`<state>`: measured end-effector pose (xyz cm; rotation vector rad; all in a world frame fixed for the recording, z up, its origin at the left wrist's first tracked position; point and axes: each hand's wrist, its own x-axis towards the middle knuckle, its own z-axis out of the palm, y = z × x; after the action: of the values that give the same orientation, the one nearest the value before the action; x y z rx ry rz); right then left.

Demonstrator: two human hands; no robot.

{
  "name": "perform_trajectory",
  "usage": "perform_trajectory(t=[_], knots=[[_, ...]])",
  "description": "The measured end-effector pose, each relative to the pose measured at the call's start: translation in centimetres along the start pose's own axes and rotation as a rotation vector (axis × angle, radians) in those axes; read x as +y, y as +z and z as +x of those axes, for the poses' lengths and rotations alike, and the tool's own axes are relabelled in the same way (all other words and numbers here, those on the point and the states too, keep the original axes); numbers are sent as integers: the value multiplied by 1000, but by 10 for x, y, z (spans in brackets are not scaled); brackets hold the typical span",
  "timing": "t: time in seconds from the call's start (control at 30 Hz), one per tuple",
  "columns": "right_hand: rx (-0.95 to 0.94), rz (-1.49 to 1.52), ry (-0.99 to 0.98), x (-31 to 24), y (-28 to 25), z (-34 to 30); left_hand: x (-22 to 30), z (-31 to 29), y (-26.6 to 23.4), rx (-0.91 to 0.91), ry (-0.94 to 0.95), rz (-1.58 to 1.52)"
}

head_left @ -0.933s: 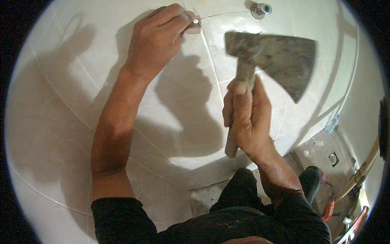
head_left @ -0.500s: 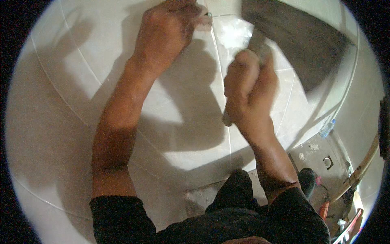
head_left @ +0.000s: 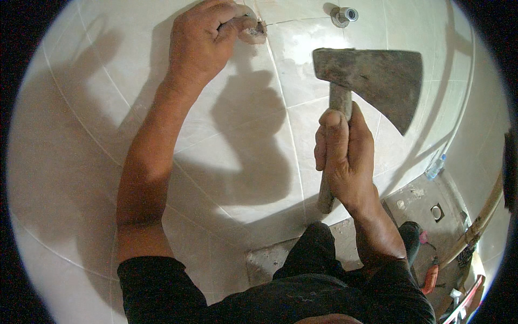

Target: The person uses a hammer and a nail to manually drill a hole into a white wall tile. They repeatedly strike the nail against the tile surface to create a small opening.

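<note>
In the head view, the right hand [head_left: 348, 156] is closed around the handle of a hatchet [head_left: 377, 75], held upright in front of the tiled wall [head_left: 248, 216], its broad blade pointing right. The left hand [head_left: 197, 46] is raised, its fingers bunched at a broken recess [head_left: 257, 34] in the tiles; whether they pinch anything I cannot tell. A metal pipe fitting [head_left: 342, 17] protrudes from the wall, right of the recess and above the hatchet.
</note>
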<state>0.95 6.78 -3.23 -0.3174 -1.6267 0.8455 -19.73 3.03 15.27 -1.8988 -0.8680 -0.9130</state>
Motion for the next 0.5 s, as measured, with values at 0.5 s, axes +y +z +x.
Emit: perform_trajectory(t=[0.5], knots=[[66,-81,-276,-48,-6,48,-11,7,12,57,62,131]])
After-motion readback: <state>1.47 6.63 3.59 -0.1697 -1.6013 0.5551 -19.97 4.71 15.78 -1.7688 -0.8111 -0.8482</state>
